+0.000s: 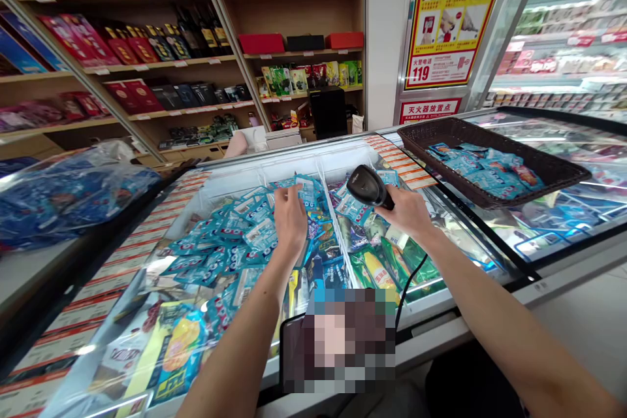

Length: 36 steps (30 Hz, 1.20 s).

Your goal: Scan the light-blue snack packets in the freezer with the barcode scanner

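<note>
The left hand reaches into the open chest freezer, its fingers curled at the left edge of a blue packet; whether they pinch it, I cannot tell. That packet is in the left compartment, near the white wire divider and toward the freezer's far edge, beside a loose heap of like packets. The right hand is wrapped around the handle of a black scanner, its head above the right compartment; a cable trails to the near edge. The packet is probably light, with a thin, slick wrapper over a firm, perhaps breakable core, so a gentle pinch on a sealed end should suit it. The scanner looks stiff and smooth, best gripped by its handle. More blue packets fill a brown basket at the freezer's far right.
</note>
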{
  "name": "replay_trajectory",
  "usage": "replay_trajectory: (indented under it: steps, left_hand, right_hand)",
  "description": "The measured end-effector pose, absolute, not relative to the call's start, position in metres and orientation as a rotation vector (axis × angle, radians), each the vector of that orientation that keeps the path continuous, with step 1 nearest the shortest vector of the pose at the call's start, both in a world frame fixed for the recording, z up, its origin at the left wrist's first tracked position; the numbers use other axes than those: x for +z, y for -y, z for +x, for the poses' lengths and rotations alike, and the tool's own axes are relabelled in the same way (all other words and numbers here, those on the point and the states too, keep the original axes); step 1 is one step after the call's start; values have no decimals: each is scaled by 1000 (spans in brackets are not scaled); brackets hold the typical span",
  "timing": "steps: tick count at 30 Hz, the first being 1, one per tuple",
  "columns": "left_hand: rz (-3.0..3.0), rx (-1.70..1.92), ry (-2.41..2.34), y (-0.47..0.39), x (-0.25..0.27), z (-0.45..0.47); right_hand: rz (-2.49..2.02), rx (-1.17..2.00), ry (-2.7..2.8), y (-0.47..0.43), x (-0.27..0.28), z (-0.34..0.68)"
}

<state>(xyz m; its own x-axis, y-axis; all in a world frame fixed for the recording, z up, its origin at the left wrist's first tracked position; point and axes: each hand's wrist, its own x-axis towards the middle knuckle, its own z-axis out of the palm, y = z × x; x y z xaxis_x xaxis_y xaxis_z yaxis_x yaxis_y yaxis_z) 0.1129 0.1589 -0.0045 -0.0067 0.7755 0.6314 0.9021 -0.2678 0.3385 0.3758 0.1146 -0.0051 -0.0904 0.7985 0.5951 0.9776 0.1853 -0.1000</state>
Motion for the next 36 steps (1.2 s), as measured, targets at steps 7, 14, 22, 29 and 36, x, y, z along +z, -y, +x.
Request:
replay_trajectory:
  steps: [7, 14, 22, 29, 36]
  left_hand:
    - [-2146, -764, 1653, -152, -3, 113]
    - [-2485, -699, 1564, -150, -18, 148]
    - [-2451, -633, 1617, -146, -26, 156]
    - [-2407, -614, 1684, -151, -20, 146]
    - [-2339, -659, 1591, -149, -19, 148]
  right_hand:
    - [-1695, -432, 1954, -114, -5, 374]
    - [-1701, -400, 1968, -113, -3, 372]
    - [-1720, -386, 1977, -112, -1, 370]
    - [-1701, -381, 1978, -114, -4, 373]
    - [-1713, -404, 1976, -114, -5, 372]
